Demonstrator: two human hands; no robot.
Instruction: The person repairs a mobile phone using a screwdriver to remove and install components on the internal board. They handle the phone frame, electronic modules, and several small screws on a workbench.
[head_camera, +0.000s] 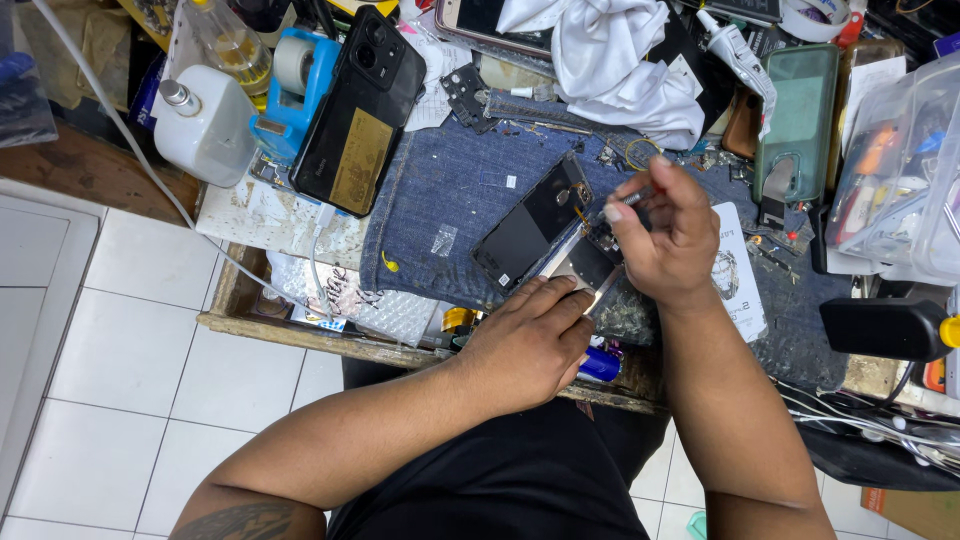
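Pinning the opened phone flat on the denim mat, left hand presses its six-o'clock edge; right hand pinches a slim tool at three o'clock. Thin, fragile-looking: best held by the edges.

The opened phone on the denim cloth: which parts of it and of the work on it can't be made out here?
Head view only:
- Opened phone: near end hidden under the left hand.
- Thin tool: its tip is too small to identify, its handle wrapped by the right hand.
- Phone's inner parts: too small, partly behind the right hand.
- Clear plastic bin: cut off by the right edge.
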